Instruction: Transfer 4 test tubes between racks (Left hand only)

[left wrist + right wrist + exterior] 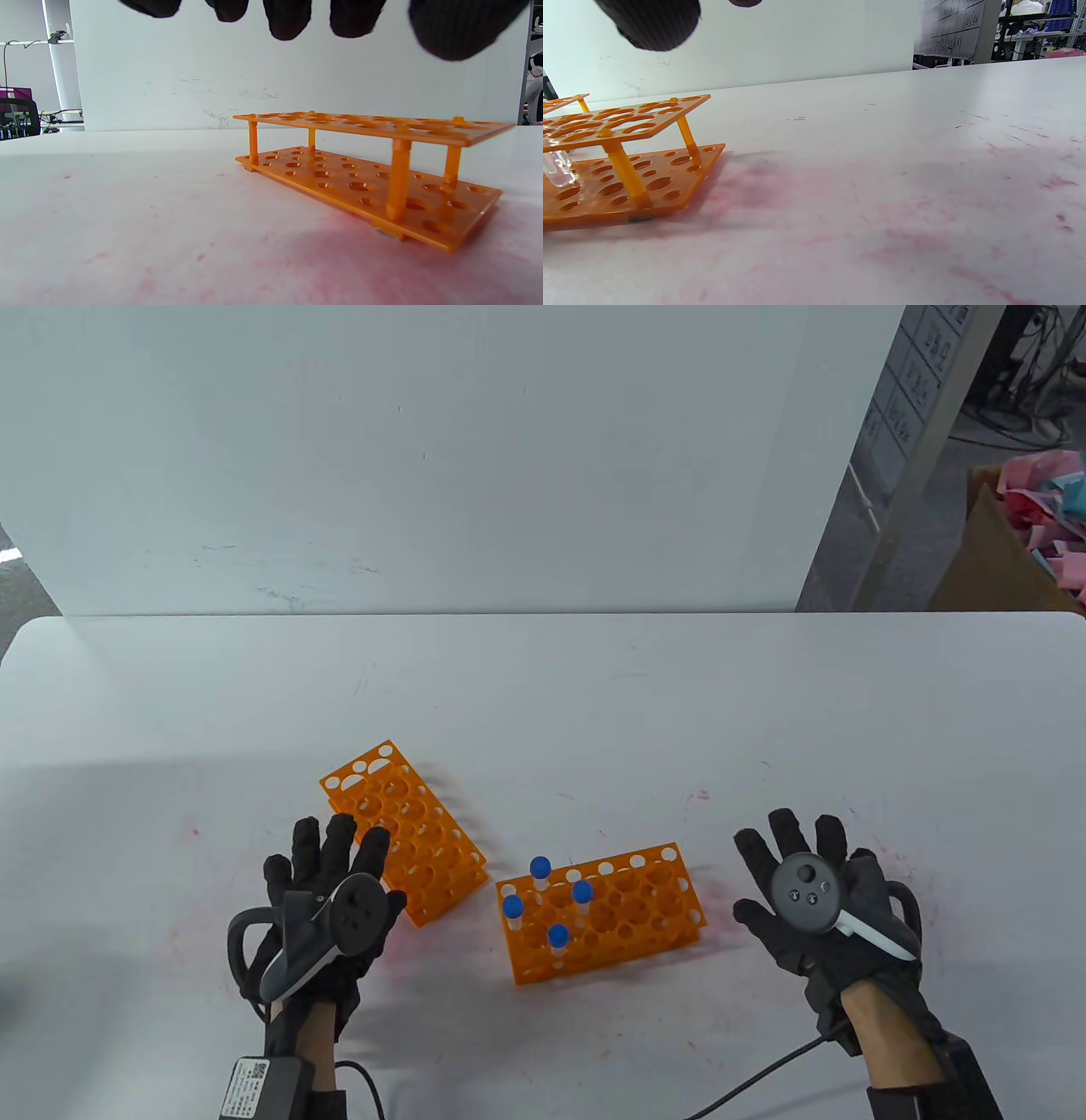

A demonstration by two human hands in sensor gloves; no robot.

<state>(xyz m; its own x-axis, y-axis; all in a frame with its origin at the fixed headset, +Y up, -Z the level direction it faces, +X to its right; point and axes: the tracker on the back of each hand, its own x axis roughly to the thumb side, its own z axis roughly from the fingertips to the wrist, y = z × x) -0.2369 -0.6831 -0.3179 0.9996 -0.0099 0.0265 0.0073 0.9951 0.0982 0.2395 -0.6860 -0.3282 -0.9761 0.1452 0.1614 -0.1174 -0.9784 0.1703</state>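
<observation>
1. Table view, far left: the left hand (pixel 327 912) in its black sensor glove lies flat on the white table (pixel 543 687), fingers spread wide, holding nothing
2. Its fingertips (pixel 376 840) reach the near edge of the empty orange plastic test-tube rack (pixel 405 829), set at a slant; touching or just over it, I cannot tell
3. Next, in the centre, a second orange plastic rack (pixel 604 909) holds four clear test tubes with blue caps (pixel 540 867), upright, all in its left half
4. Far right, the right hand (pixel 819 912) rests palm down, fingers splayed wide and empty, beside that rack but apart from it
</observation>
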